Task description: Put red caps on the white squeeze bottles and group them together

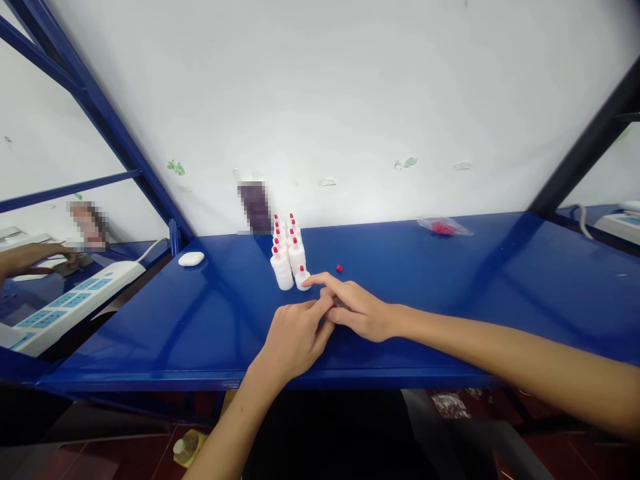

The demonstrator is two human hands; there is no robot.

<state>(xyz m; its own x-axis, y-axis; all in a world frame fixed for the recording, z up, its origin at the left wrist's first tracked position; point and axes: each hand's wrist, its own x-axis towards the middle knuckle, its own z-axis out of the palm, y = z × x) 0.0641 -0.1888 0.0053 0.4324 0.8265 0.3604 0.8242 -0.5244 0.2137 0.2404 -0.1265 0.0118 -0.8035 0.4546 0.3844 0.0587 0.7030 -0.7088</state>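
Observation:
White squeeze bottles [283, 270] with red caps stand upright in two rows on the blue table. My right hand [363, 310] stretches its index finger to the front bottle [303, 280] of the right row, seeming to touch it. Its thumb and other fingers are bent against my left hand [295, 337], which is closed in front of the bottles. A bit of red, apparently a small cap [333, 307], shows where the two hands meet. Whatever else the left fingers hold is hidden. Close behind the hands lies a loose red piece [339, 269].
A clear bag of red pieces [444, 227] lies near the wall at the right. The white rounded case [191, 259] is at the left. Beyond the blue frame are a power strip [75, 300] and another person's hand [37, 259]. A blurred dark patch [256, 208] adjoins the bottles.

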